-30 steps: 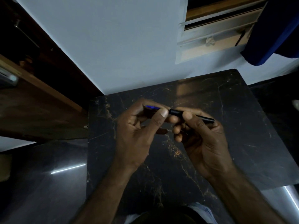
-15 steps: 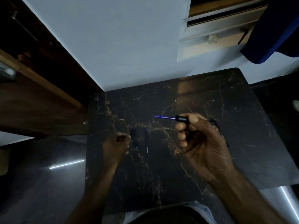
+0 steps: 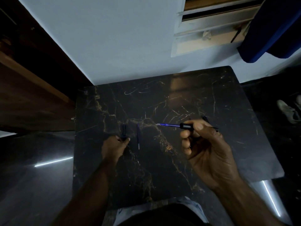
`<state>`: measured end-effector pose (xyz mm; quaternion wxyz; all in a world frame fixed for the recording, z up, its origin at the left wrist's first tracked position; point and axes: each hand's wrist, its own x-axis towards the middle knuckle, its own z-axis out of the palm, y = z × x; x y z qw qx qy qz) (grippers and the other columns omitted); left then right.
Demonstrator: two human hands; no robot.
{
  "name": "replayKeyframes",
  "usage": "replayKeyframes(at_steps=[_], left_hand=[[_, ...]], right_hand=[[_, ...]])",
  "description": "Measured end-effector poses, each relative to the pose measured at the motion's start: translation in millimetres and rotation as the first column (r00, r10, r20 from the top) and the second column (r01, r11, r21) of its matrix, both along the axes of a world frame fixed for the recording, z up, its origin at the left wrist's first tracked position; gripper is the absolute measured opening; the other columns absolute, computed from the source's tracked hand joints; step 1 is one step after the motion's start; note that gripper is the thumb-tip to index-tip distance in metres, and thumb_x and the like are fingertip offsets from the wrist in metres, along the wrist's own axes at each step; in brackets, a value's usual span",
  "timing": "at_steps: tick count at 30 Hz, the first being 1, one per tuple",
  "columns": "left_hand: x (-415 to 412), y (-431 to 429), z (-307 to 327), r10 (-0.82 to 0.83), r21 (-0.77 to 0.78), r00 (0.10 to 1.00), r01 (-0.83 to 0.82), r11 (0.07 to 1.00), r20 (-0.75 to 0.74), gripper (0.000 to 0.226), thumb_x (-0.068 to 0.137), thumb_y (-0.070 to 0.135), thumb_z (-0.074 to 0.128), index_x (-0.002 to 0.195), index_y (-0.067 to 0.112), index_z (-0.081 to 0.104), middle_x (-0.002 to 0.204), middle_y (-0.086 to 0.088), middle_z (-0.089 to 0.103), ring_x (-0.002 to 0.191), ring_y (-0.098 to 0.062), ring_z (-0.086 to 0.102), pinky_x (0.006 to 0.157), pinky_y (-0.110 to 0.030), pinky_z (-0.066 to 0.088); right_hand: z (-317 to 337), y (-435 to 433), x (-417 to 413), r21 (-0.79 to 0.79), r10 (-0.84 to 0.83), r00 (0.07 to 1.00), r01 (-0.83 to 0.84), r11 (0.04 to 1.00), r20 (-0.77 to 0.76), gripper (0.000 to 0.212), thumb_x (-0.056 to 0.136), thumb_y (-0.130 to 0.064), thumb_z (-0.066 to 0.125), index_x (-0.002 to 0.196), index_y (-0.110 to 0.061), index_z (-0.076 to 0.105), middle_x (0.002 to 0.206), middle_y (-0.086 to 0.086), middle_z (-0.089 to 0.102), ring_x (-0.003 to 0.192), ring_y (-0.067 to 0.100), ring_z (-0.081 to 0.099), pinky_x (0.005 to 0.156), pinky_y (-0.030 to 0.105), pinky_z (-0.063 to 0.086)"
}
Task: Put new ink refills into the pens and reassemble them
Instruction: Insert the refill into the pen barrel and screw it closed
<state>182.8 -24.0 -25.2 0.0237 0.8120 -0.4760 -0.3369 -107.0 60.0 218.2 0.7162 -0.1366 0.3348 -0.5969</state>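
Note:
My right hand (image 3: 206,149) holds a black pen barrel (image 3: 187,126) above the dark marble table (image 3: 162,168). A blue ink refill (image 3: 167,125) sticks out of the barrel's left end. My left hand (image 3: 114,147) rests low on the table's left side, thumb and finger pinched on the near end of a dark pen cap (image 3: 123,132) that lies on the surface. A loose blue refill (image 3: 138,137) lies just right of that cap, pointing toward me. Another dark pen part (image 3: 205,119) shows behind my right hand.
The table stands against a pale wall (image 3: 114,38). A dark wooden door (image 3: 29,88) is at the left. A blue cloth (image 3: 268,26) hangs at the top right, and a pale shoe (image 3: 288,111) lies on the floor at the right.
The hands have come apart. My left hand took the cap off the barrel, moved down-left and set it on the table. The right hand keeps the barrel with the refill now exposed.

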Motion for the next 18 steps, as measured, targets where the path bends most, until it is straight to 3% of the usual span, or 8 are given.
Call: replayKeyframes(at_steps=[3,5,7,9,12,15,18], left_hand=[[2.7,1.4,2.1,-0.02,0.033,1.0,0.02,0.999,-0.007,0.032,0.09,0.049,0.079,0.076,0.021,0.074,0.063,0.005,0.076,0.057,-0.013,0.076,0.073,-0.04,0.067],[3.6,7.5,6.7,0.015,0.046,0.999,-0.013,0.999,-0.045,0.028,0.093,0.041,0.079,0.077,0.018,0.077,0.061,0.003,0.076,0.053,-0.013,0.075,0.069,-0.039,0.068],[-5.1,14.0,23.5,0.18,0.063,0.947,-0.17,0.983,-0.265,0.021,0.097,0.028,0.078,0.093,0.008,0.079,0.072,-0.007,0.078,0.054,-0.015,0.073,0.061,-0.036,0.067],[-21.1,19.5,60.5,0.305,0.047,0.764,-0.339,0.939,-0.568,0.022,0.097,0.023,0.078,0.099,0.002,0.076,0.085,-0.02,0.077,0.056,-0.014,0.071,0.05,-0.029,0.061],[-50.6,29.3,141.8,0.089,-0.134,0.463,-0.428,0.894,-0.882,0.033,0.082,0.041,0.086,0.098,0.013,0.079,0.092,-0.015,0.08,0.069,-0.016,0.077,0.053,-0.026,0.061],[-82.6,33.9,223.4,-0.219,-0.282,0.191,-0.43,0.857,-0.957,0.019,0.09,0.03,0.082,0.103,0.018,0.078,0.101,-0.011,0.08,0.081,-0.017,0.079,0.06,-0.027,0.062],[-107.4,33.0,272.4,-0.297,-0.314,0.11,-0.453,0.835,-0.949,0.01,0.089,0.016,0.073,0.098,0.019,0.078,0.098,-0.009,0.081,0.082,-0.017,0.079,0.06,-0.025,0.061]], right_hand=[[2.1,-0.2,-1.7,-0.026,0.013,1.0,-0.013,1.0,-0.01,0.007,0.084,-0.016,0.078,0.082,-0.01,0.077,0.077,0.008,0.072,0.062,0.014,0.067,0.051,0.023,0.054],[3.0,-0.3,-2.5,-0.022,0.011,1.0,-0.012,1.0,-0.027,0.008,0.087,-0.016,0.073,0.08,-0.013,0.076,0.077,0.007,0.072,0.062,0.013,0.066,0.052,0.022,0.054],[4.1,-0.2,-3.7,-0.014,-0.016,1.0,0.015,1.0,-0.024,0.016,0.09,-0.014,0.062,0.08,-0.012,0.074,0.076,0.009,0.072,0.061,0.015,0.066,0.05,0.023,0.054],[7.4,-1.9,-4.6,-0.028,-0.042,0.999,0.042,0.999,-0.013,0.012,0.087,-0.015,0.062,0.085,-0.008,0.071,0.078,0.013,0.072,0.061,0.018,0.067,0.05,0.025,0.054],[11.1,-4.6,-5.3,-0.066,-0.071,0.997,0.068,0.996,-0.045,0.018,0.085,-0.019,0.064,0.093,-0.003,0.065,0.08,0.015,0.072,0.062,0.02,0.067,0.05,0.026,0.054],[18.4,-11.0,-4.1,-0.117,-0.107,0.991,0.097,0.988,-0.083,0.015,0.086,-0.016,0.061,0.093,-0.003,0.061,0.079,0.015,0.073,0.062,0.02,0.067,0.05,0.026,0.053],[28.1,-17.0,-1.4,-0.176,-0.144,0.982,0.122,0.977,-0.118,0.011,0.091,-0.011,0.052,0.091,-0.003,0.059,0.078,0.014,0.074,0.06,0.02,0.067,0.049,0.026,0.053]])
